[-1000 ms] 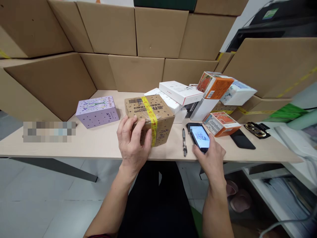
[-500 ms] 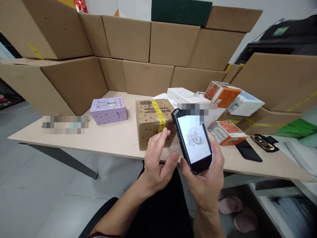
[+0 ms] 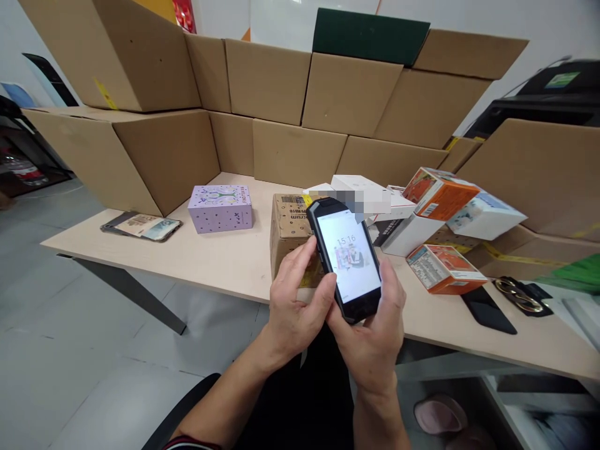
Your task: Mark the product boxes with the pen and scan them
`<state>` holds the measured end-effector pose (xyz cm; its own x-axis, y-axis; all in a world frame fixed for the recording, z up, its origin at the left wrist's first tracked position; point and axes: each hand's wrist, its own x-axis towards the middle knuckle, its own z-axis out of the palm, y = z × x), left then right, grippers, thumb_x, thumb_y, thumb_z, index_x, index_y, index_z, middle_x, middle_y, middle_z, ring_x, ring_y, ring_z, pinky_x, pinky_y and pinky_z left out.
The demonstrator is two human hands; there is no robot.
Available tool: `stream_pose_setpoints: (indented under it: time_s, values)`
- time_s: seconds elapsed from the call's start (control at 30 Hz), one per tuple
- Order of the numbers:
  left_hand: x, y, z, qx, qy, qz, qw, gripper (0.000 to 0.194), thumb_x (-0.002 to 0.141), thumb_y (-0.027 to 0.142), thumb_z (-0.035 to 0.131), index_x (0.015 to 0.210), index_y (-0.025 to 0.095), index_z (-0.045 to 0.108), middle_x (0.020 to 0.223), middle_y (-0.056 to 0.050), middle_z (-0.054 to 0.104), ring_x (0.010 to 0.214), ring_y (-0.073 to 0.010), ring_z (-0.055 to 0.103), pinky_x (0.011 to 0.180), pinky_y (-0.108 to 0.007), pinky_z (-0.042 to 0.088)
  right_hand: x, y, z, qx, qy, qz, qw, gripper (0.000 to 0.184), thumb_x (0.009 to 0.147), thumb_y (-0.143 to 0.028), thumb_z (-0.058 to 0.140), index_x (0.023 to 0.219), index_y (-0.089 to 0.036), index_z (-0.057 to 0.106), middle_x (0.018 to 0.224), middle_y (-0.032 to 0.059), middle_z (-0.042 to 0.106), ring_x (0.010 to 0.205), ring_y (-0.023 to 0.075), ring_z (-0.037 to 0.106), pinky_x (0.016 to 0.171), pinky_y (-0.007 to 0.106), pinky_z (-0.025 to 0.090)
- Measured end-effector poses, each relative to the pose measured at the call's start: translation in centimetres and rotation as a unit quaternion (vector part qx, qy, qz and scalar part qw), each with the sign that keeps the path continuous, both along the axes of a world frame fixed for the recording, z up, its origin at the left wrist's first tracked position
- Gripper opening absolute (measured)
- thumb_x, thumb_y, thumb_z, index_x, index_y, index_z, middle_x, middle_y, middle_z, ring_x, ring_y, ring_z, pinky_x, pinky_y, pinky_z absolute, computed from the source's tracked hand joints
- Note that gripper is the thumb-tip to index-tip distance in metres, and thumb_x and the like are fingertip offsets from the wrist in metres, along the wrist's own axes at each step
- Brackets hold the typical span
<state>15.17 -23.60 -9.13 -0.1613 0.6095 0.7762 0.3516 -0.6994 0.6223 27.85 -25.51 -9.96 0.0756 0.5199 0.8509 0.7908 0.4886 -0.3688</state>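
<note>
Both my hands hold a black phone [image 3: 345, 256] with a lit screen, raised in front of the table edge. My left hand [image 3: 295, 300] wraps its left side, thumb near the lower screen. My right hand [image 3: 375, 328] cups it from below and the right. Just behind the phone sits a brown cardboard box [image 3: 288, 225] with yellow tape, partly hidden by the phone and my left fingers.
A lilac box [image 3: 220, 208] and a flat wallet-like item [image 3: 140, 225] lie left on the light table [image 3: 225, 262]. Orange and white cartons [image 3: 440, 200] crowd the right, with a dark case [image 3: 487, 309] and gold-rimmed item [image 3: 515, 295]. Large cardboard boxes [image 3: 290, 81] wall the back.
My right hand lifted the phone off the table and up before me. My left hand let go of the brown box and joined it on the phone. The view shifted left.
</note>
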Motion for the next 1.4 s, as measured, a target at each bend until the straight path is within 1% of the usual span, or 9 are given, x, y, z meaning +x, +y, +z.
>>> stream_pose_setpoints:
  time_s: [0.27, 0.47, 0.7, 0.83, 0.93, 1.1, 1.2, 1.33, 1.4]
  values:
    - [-0.3, 0.5, 0.2, -0.002, -0.037, -0.011, 0.999, 0.053, 0.096, 0.028, 0.065, 0.147, 0.026, 0.050, 0.126, -0.008, 0.067, 0.104, -0.0165, 0.067, 0.089, -0.032, 0.061, -0.4, 0.4, 0.5, -0.002, -0.002, 0.010, 1.000, 0.091, 0.085, -0.040, 0.073, 0.160, -0.024, 0.024, 0.145, 0.0192, 0.050, 0.133, 0.0363, 0.053, 0.104, 0.060, 0.050]
    - [-0.2, 0.7, -0.2, -0.014, -0.062, -0.023, 0.998, 0.056, 0.095, 0.027, 0.066, 0.149, 0.028, 0.050, 0.124, -0.008, 0.067, 0.107, -0.0179, 0.067, 0.089, -0.031, 0.061, -0.4, 0.7, 0.4, -0.005, 0.008, 0.029, 1.000, 0.092, 0.083, -0.039, 0.074, 0.159, -0.023, 0.026, 0.145, 0.0186, 0.051, 0.132, 0.0360, 0.054, 0.104, 0.060, 0.050]
    - [-0.1, 0.9, 0.1, -0.031, -0.064, -0.027, 0.997, 0.054, 0.095, 0.029, 0.067, 0.146, 0.026, 0.053, 0.121, -0.009, 0.069, 0.101, -0.0175, 0.068, 0.086, -0.032, 0.062, -0.5, 1.1, 0.0, -0.026, 0.040, 0.036, 0.998, 0.091, 0.084, -0.039, 0.073, 0.159, -0.022, 0.025, 0.148, 0.0200, 0.049, 0.135, 0.0354, 0.051, 0.106, 0.060, 0.048]
    - [-0.1, 1.0, 0.0, -0.017, -0.060, -0.033, 0.997, 0.058, 0.096, 0.030, 0.065, 0.150, 0.027, 0.047, 0.115, -0.008, 0.068, 0.098, -0.0161, 0.068, 0.085, -0.030, 0.062, -0.4, 1.4, -0.2, -0.047, 0.058, 0.044, 0.996, 0.092, 0.085, -0.040, 0.072, 0.160, -0.020, 0.023, 0.150, 0.0206, 0.049, 0.136, 0.0347, 0.051, 0.107, 0.058, 0.048]
    - [-0.3, 0.9, 0.1, 0.013, -0.037, -0.012, 0.999, 0.059, 0.097, 0.028, 0.063, 0.152, 0.026, 0.043, 0.111, -0.007, 0.067, 0.090, -0.0135, 0.066, 0.080, -0.027, 0.062, 0.1, 1.4, -0.4, -0.061, 0.071, 0.041, 0.995, 0.092, 0.085, -0.042, 0.069, 0.161, -0.020, 0.020, 0.152, 0.0206, 0.046, 0.137, 0.0349, 0.050, 0.109, 0.058, 0.045]
    - [-1.4, 1.2, 0.6, 0.112, 0.037, 0.130, 0.985, 0.049, 0.092, 0.018, 0.064, 0.140, 0.025, 0.057, 0.110, -0.007, 0.060, 0.097, -0.0167, 0.061, 0.080, -0.030, 0.059, 2.4, 0.8, -1.0, -0.071, 0.141, -0.030, 0.987, 0.095, 0.082, -0.047, 0.073, 0.160, -0.021, 0.026, 0.153, 0.0198, 0.047, 0.138, 0.0361, 0.050, 0.111, 0.061, 0.043]
    - [-2.2, 1.9, 0.7, 0.118, 0.073, 0.199, 0.970, 0.047, 0.089, 0.016, 0.067, 0.134, 0.023, 0.061, 0.116, -0.009, 0.053, 0.106, -0.0204, 0.058, 0.086, -0.035, 0.057, 4.8, -0.1, -1.9, -0.078, 0.177, -0.112, 0.975, 0.099, 0.076, -0.049, 0.078, 0.159, -0.020, 0.032, 0.151, 0.0198, 0.050, 0.136, 0.0387, 0.053, 0.111, 0.062, 0.043]
    - [-2.9, 2.8, 0.3, 0.096, 0.148, 0.224, 0.958, 0.050, 0.088, 0.021, 0.069, 0.137, 0.026, 0.059, 0.138, -0.014, 0.045, 0.126, -0.0296, 0.052, 0.099, -0.045, 0.052, 9.1, -0.9, -4.0, -0.124, 0.103, -0.234, 0.959, 0.097, 0.076, -0.056, 0.074, 0.156, -0.016, 0.038, 0.145, 0.0226, 0.056, 0.130, 0.0450, 0.055, 0.106, 0.067, 0.043]
    - [-3.0, 3.2, 0.2, 0.098, 0.189, 0.223, 0.951, 0.052, 0.088, 0.023, 0.070, 0.139, 0.027, 0.058, 0.145, -0.015, 0.045, 0.132, -0.0324, 0.049, 0.105, -0.048, 0.048, 11.1, -1.0, -5.2, -0.145, 0.048, -0.241, 0.958, 0.095, 0.078, -0.059, 0.069, 0.155, -0.012, 0.040, 0.142, 0.0250, 0.057, 0.127, 0.0463, 0.056, 0.103, 0.068, 0.044]
